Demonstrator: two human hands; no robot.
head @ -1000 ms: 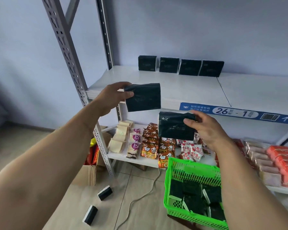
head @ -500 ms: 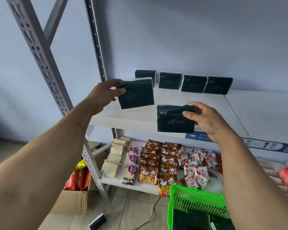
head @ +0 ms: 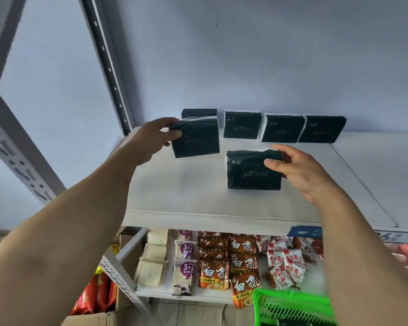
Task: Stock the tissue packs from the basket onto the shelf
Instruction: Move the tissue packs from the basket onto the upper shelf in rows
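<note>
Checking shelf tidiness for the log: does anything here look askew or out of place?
Nothing stands out. Four tissue packs stand upright along the shelf back; left hand and right hand each hold one.

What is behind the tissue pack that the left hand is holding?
Behind the pack in the left hand stands another dark tissue pack, first in the row by the wall. Only its top edge shows; the held pack covers the rest.
</note>
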